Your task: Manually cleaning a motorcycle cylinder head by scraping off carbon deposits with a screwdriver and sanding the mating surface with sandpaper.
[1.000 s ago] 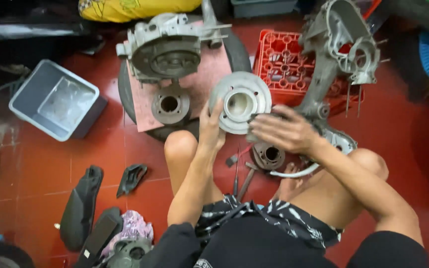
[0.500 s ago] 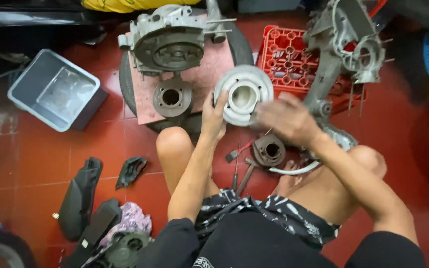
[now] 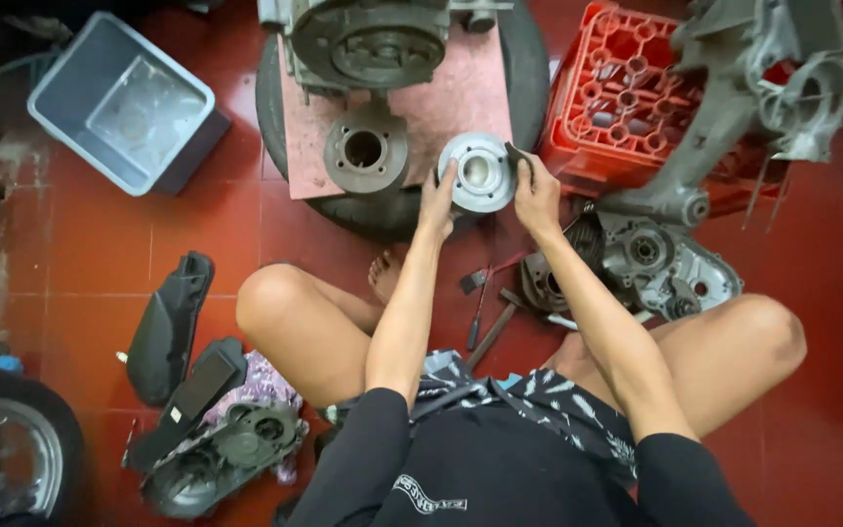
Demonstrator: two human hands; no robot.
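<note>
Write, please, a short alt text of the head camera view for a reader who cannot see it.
A seated person's left hand and right hand hold a round grey metal engine part at the edge of a pink board on a tyre. A red crate and tools lie on the red tiled floor.

The round cylinder part (image 3: 477, 172) is pale cast metal, matt with a smoother bore. Beside it, the darker ring-shaped part (image 3: 364, 149) is dull, rough-looking metal. Both rest on a worn pink board (image 3: 441, 102) over a black rubber tyre (image 3: 529, 59). The crate (image 3: 626, 107) is glossy red plastic.
</note>
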